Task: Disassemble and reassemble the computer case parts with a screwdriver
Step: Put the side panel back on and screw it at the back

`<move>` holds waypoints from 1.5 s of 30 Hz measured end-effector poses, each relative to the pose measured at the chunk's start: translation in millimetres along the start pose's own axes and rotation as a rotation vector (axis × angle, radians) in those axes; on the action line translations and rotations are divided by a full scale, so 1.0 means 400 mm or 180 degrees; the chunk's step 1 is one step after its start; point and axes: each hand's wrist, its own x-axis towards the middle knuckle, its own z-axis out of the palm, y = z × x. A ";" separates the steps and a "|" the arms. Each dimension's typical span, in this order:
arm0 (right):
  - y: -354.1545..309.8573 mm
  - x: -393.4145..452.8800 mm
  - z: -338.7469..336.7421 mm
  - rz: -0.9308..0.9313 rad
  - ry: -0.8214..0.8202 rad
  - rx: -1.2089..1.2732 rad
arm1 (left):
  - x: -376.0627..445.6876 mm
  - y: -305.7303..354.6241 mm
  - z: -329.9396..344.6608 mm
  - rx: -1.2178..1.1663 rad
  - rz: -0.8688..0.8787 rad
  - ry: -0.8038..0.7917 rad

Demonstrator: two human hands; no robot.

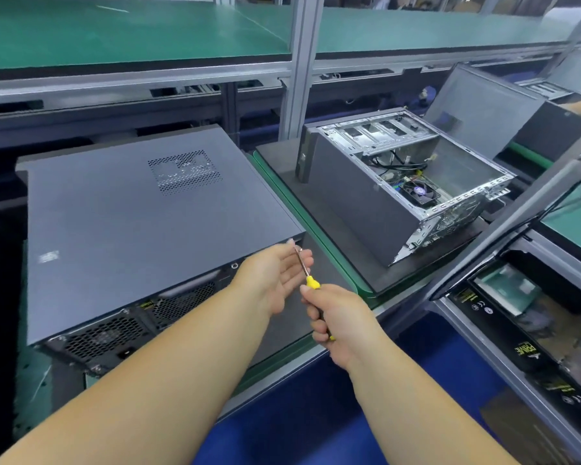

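Bright, even light fills the room from above, cool and flat, so shadows stay soft and faint under the closed computer case (141, 229). The green surface (114, 31) at the back carries a pale sheen, and the leaning side panel (483, 109) shows a hazy glare. Straight rails bow toward the edges from the wide lens. Far corners look smeared; the middle is fairly sharp.

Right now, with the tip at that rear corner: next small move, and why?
Probably seat the tip in the corner screw and start turning. The right hand grips the screwdriver by its yellow handle, and the left hand steadies the shaft with relaxed fingers. The tip sits at the closed case's rear right corner, with the side panel on. The screw itself is hidden.
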 end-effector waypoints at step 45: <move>-0.049 -0.005 -0.034 0.0370 -0.0230 0.0603 | 0.032 0.004 0.048 -0.0623 -0.0169 0.0439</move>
